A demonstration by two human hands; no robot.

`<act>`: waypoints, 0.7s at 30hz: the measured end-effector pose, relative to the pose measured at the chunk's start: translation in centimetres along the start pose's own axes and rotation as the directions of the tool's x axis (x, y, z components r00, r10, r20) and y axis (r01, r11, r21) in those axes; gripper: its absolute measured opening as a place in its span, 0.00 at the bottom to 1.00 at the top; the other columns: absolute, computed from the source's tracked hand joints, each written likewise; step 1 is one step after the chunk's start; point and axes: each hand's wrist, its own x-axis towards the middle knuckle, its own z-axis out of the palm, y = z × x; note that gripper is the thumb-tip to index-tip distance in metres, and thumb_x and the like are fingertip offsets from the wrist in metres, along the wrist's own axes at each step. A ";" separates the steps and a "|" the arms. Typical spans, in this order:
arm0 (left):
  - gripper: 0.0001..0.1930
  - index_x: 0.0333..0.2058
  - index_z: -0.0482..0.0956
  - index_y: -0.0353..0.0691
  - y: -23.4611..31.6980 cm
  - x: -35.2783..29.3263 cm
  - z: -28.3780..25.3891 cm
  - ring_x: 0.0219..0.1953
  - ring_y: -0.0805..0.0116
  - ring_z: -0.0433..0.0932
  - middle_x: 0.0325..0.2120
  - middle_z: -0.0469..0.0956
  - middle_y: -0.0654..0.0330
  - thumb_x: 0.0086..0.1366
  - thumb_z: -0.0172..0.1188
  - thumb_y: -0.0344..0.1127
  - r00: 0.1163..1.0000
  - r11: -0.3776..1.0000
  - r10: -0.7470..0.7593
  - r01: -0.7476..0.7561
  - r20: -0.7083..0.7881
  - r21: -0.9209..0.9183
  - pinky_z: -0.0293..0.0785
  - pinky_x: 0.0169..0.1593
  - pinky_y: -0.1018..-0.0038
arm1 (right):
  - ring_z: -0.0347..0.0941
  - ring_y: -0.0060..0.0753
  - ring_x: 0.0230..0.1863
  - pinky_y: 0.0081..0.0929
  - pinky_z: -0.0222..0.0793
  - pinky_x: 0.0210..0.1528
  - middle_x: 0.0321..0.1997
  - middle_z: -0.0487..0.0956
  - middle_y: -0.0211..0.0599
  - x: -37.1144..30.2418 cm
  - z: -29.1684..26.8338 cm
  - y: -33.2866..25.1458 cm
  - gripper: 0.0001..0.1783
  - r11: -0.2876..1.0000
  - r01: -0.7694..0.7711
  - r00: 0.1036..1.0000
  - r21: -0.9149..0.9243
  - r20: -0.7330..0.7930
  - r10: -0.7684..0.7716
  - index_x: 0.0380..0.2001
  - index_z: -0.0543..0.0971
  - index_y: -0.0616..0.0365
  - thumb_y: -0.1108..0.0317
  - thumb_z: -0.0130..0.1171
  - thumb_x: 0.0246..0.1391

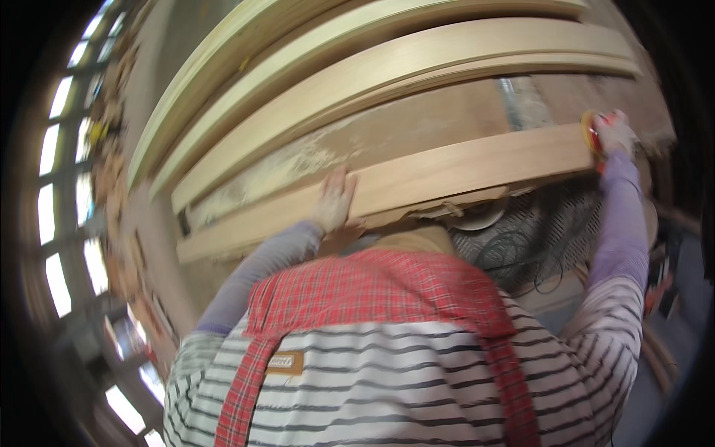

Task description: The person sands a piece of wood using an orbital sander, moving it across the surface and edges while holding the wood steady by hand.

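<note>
A long, pale wooden plank (477,161) lies across the near side of the worktable, in front of my body. My left hand (335,203) rests on its left half, fingers stretched out over the wood and holding nothing. At the plank's far right end, my right hand (617,132) is closed around a small red and yellow tool with a rounded edge (590,132), set against the end of the board. Blur and my fingers hide its exact kind.
Several more long boards (417,56) lie beyond the plank on the worn worktable (439,112), which has pale dust and a metal strip (514,104). Below its ragged near edge, dark cables (506,249) lie over a patterned metal surface. Windows (52,171) line the left side.
</note>
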 end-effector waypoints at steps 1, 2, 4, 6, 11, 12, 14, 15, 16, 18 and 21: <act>0.56 0.67 0.50 0.34 0.2 0.8 -1.3 0.72 0.41 0.41 0.69 0.43 0.35 0.50 0.67 0.62 1.000 1.000 -0.005 0.004 0.018 0.010 0.40 0.72 0.51 | 0.69 0.55 0.62 0.42 0.63 0.63 0.60 0.73 0.56 0.9 -0.1 1.4 0.44 0.999 -0.007 0.999 0.052 -0.031 0.009 0.65 0.64 0.51 0.40 0.59 0.48; 0.56 0.68 0.49 0.34 0.6 2.4 -2.1 0.72 0.41 0.40 0.69 0.42 0.35 0.51 0.67 0.63 0.999 0.999 0.037 -0.038 0.023 0.021 0.39 0.72 0.52 | 0.67 0.56 0.63 0.42 0.61 0.65 0.61 0.72 0.57 2.9 0.9 5.5 0.46 1.000 0.001 0.996 -0.014 -0.092 -0.002 0.66 0.62 0.51 0.40 0.59 0.49; 0.57 0.68 0.48 0.35 0.7 1.3 -1.5 0.72 0.41 0.39 0.69 0.43 0.36 0.51 0.66 0.65 0.998 0.999 -0.003 0.000 0.067 0.037 0.39 0.72 0.52 | 0.67 0.60 0.62 0.46 0.61 0.64 0.61 0.70 0.60 1.0 1.7 3.4 0.44 1.000 0.004 0.999 -0.002 -0.047 -0.004 0.65 0.63 0.48 0.39 0.59 0.49; 0.57 0.68 0.48 0.37 0.6 -0.9 -0.2 0.72 0.42 0.40 0.69 0.43 0.36 0.50 0.67 0.64 0.999 1.000 -0.024 0.024 0.027 -0.019 0.39 0.72 0.51 | 0.68 0.61 0.60 0.47 0.63 0.61 0.59 0.70 0.61 -2.4 1.7 -1.3 0.39 0.996 0.085 0.996 0.025 0.025 -0.085 0.62 0.66 0.48 0.40 0.58 0.51; 0.56 0.68 0.50 0.37 0.6 -0.5 -0.3 0.71 0.41 0.44 0.68 0.46 0.36 0.48 0.70 0.60 0.999 0.998 -0.021 0.019 -0.036 -0.056 0.42 0.71 0.49 | 0.72 0.64 0.50 0.48 0.68 0.53 0.50 0.73 0.62 -11.0 1.8 -10.9 0.30 0.934 0.344 0.933 0.098 0.080 -0.352 0.52 0.71 0.50 0.46 0.62 0.50; 0.56 0.68 0.50 0.37 0.5 -0.4 -0.5 0.71 0.41 0.44 0.68 0.46 0.36 0.49 0.70 0.60 1.000 0.998 -0.010 0.009 -0.022 -0.060 0.42 0.71 0.49 | 0.72 0.64 0.49 0.47 0.68 0.53 0.48 0.73 0.61 -13.4 2.5 -12.3 0.30 0.916 0.382 0.920 0.121 0.041 -0.389 0.51 0.72 0.51 0.46 0.62 0.50; 0.55 0.67 0.51 0.36 0.2 -0.2 -0.5 0.71 0.41 0.45 0.67 0.47 0.36 0.50 0.69 0.60 0.997 0.995 0.026 -0.032 -0.067 -0.096 0.42 0.71 0.49 | 0.71 0.64 0.50 0.48 0.68 0.54 0.51 0.70 0.58 -17.1 4.2 -14.8 0.28 0.841 0.517 0.850 0.159 0.019 -0.526 0.52 0.70 0.45 0.50 0.63 0.49; 0.54 0.67 0.52 0.37 -0.1 -0.3 0.1 0.71 0.43 0.46 0.67 0.48 0.37 0.50 0.69 0.60 0.993 0.988 0.039 -0.056 -0.115 -0.143 0.42 0.71 0.49 | 0.72 0.64 0.49 0.48 0.70 0.51 0.49 0.70 0.57 -20.4 3.8 -17.2 0.27 0.843 0.497 0.849 0.204 0.084 -0.521 0.51 0.70 0.45 0.52 0.63 0.49; 0.53 0.67 0.52 0.37 -0.4 -0.8 0.2 0.71 0.43 0.46 0.68 0.48 0.37 0.51 0.69 0.59 0.988 0.984 0.047 -0.072 -0.148 -0.162 0.42 0.71 0.50 | 0.73 0.63 0.47 0.48 0.70 0.50 0.48 0.70 0.57 -23.5 3.3 -19.2 0.25 0.818 0.543 0.822 0.192 0.076 -0.564 0.49 0.70 0.46 0.53 0.63 0.49; 0.53 0.67 0.52 0.38 -0.8 -1.5 0.1 0.71 0.44 0.46 0.68 0.48 0.38 0.51 0.68 0.58 0.973 0.975 0.064 -0.109 -0.222 -0.193 0.42 0.71 0.51 | 0.73 0.63 0.47 0.46 0.70 0.51 0.48 0.69 0.55 -27.3 3.2 -21.6 0.28 0.729 0.620 0.729 0.289 0.132 -0.672 0.52 0.69 0.45 0.56 0.66 0.47; 0.50 0.68 0.53 0.44 -5.1 -5.3 4.2 0.71 0.43 0.46 0.68 0.48 0.39 0.53 0.68 0.55 0.959 0.976 -0.013 -0.050 -0.285 -0.212 0.44 0.71 0.51 | 0.72 0.51 0.49 0.40 0.69 0.54 0.51 0.70 0.49 -28.8 1.7 -24.0 0.32 0.642 0.555 0.641 0.529 0.220 -0.735 0.52 0.71 0.48 0.60 0.72 0.42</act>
